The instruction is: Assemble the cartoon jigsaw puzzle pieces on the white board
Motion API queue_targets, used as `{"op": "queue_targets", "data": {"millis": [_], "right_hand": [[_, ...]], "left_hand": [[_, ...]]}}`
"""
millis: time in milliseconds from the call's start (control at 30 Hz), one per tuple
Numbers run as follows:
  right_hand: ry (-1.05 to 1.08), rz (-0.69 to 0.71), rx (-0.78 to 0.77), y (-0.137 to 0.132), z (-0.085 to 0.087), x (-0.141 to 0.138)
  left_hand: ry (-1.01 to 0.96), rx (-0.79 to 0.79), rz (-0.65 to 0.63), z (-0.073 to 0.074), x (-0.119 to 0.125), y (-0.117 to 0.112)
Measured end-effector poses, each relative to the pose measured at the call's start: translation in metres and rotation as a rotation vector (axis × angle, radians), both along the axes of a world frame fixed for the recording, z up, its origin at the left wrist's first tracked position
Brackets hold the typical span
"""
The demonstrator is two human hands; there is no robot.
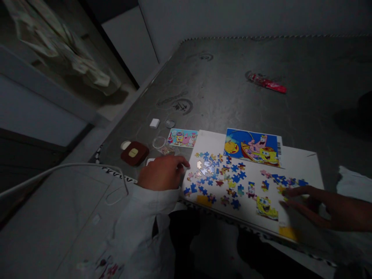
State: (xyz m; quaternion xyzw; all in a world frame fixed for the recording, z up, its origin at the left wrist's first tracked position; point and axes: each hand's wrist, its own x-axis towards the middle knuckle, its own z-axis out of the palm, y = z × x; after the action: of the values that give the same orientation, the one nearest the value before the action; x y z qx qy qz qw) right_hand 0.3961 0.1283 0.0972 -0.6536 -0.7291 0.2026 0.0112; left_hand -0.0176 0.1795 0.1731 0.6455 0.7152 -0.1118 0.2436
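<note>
My left hand (162, 171) rests curled at the left edge of a white board (302, 162), its fingers pointing at the loose jigsaw pieces (216, 174) scattered there; nothing shows in its grip. My right hand (322, 207) reaches in from the right with fingers spread, fingertips touching pieces near a joined yellow cartoon section (266, 207). A picture of the finished puzzle (252, 147) lies at the board's far edge.
On the dark table (232, 85) lie a small cartoon card (182, 137), a clear round lid (159, 142), a brown box (134, 153), a white block (154, 123) and a red wrapper (267, 83). A white cable (87, 166) runs at the left.
</note>
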Motion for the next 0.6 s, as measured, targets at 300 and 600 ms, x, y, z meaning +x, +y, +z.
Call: {"op": "queue_targets", "data": {"millis": [300, 600], "right_hand": [[0.130, 0.000, -0.449, 0.024, -0.034, 0.049], [0.103, 0.002, -0.448, 0.025, -0.038, 0.049]], "left_hand": [[-0.098, 0.138, -0.004, -0.016, 0.002, 0.007], [-0.126, 0.162, -0.019, -0.020, 0.005, 0.009]]}}
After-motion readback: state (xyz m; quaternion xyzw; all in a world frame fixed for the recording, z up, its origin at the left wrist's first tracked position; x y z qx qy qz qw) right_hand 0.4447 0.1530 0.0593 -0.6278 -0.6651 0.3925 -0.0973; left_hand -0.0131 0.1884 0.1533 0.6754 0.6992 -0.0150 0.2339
